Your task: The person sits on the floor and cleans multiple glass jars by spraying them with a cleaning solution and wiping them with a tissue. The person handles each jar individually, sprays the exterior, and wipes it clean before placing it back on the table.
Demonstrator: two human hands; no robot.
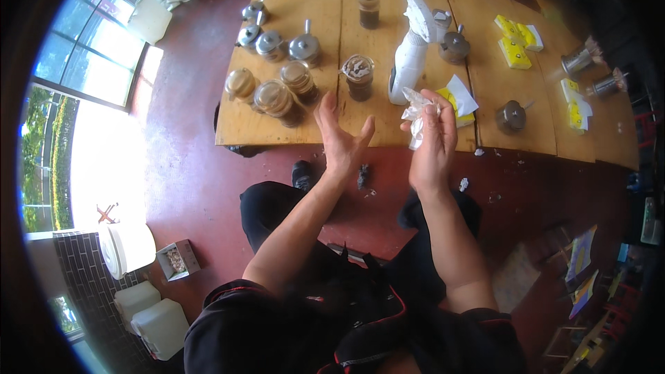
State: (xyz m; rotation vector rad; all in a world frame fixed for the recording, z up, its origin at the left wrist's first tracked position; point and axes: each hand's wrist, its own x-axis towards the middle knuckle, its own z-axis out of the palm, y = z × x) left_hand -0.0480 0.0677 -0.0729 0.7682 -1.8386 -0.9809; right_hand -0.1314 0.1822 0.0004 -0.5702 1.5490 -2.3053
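My left hand (340, 137) is raised by the front edge of the wooden table (384, 130), fingers apart and empty. Crumpled white tissue (415, 111) is pinched in my right hand (436, 140). Just beyond that hand stands a white spray bottle (410, 62), and beside it lies a yellow tissue pack (462, 98) with a sheet sticking out. A glass jar with dark contents (359, 78) is past my left hand. Lidded jars (278, 98) cluster to its left, with several metal-lidded pots (304, 48) behind them.
Another dark-filled jar (369, 8) stands farther back. Rightward are metal-lidded pots (511, 116), more yellow tissue packs (514, 53) and metal containers holding sticks (577, 59). Tissue scraps (464, 184) lie on the red floor. White plastic containers (160, 327) and an open box (178, 259) are at lower left.
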